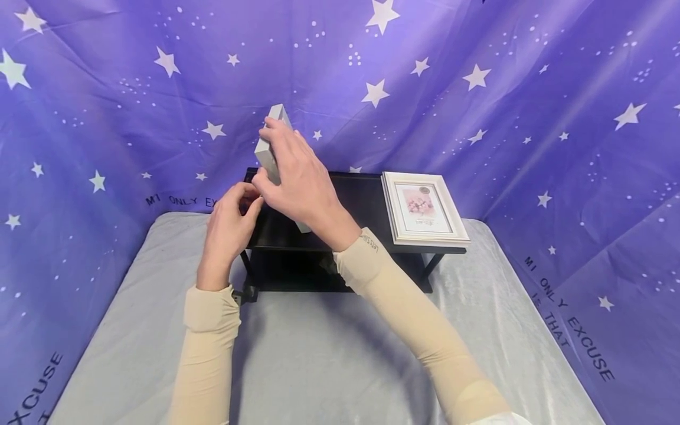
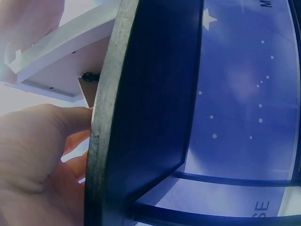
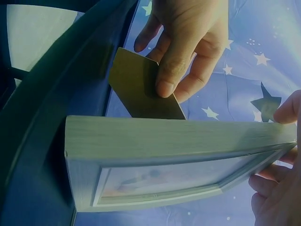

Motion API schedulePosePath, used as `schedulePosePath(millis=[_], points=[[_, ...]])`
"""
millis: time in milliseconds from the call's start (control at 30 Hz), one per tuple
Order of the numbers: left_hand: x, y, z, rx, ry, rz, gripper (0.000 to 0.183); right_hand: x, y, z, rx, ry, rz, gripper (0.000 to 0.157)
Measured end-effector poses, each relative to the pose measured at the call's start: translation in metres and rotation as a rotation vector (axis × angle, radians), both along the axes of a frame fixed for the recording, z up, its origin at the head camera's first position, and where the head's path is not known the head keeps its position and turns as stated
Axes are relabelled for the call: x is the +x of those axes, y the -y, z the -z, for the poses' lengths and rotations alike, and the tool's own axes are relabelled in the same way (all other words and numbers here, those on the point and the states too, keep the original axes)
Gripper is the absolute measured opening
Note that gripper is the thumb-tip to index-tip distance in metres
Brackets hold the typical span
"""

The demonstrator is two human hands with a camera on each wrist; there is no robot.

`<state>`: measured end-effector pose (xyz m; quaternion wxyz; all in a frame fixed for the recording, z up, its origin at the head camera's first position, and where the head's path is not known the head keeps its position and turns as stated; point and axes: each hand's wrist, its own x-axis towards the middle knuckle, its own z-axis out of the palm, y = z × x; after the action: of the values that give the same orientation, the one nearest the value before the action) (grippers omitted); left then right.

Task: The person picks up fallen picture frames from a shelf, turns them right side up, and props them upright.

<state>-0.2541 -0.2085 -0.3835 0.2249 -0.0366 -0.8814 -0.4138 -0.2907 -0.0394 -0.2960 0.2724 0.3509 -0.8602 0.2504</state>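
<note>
A white picture frame (image 1: 264, 152) stands tilted on its edge on the left part of a black two-tier rack (image 1: 358, 203). My right hand (image 1: 305, 180) grips its upper part, with fingers and thumb on opposite faces in the right wrist view. Behind the frame, a brown stand flap (image 3: 134, 82) sticks out from its back. My left hand (image 3: 190, 42) pinches this flap between thumb and fingers. In the left wrist view, the rack's edge hides most of the flap, while a small black fitting (image 2: 90, 76) shows on the frame's back.
Another white picture frame (image 1: 425, 206) with a pink flower print lies face up on the rack's right end. The rack stands on a grey cloth-covered table (image 1: 313, 354). A purple curtain (image 1: 329, 71) with white stars surrounds it at the back and sides.
</note>
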Motion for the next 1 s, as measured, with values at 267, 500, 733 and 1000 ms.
schedulePosePath(millis=[267,500,733,1000], points=[[-0.0002,-0.0016,0.0021,0.018,-0.014,0.008,0.020,-0.0007,0.0008,0.0019,-0.009,0.008,-0.004,0.057],[0.0005,-0.0010,0.0026,0.017,-0.017,-0.003,0.020,-0.0015,0.0022,0.0038,-0.020,0.008,-0.018,0.057],[0.0007,-0.0015,0.0054,0.011,-0.031,-0.024,0.019,-0.0025,0.0032,0.0069,-0.014,-0.018,-0.016,0.058],[0.0009,-0.0028,0.0088,-0.012,-0.055,-0.047,0.016,-0.0016,0.0043,0.0081,0.018,-0.043,0.029,0.057]])
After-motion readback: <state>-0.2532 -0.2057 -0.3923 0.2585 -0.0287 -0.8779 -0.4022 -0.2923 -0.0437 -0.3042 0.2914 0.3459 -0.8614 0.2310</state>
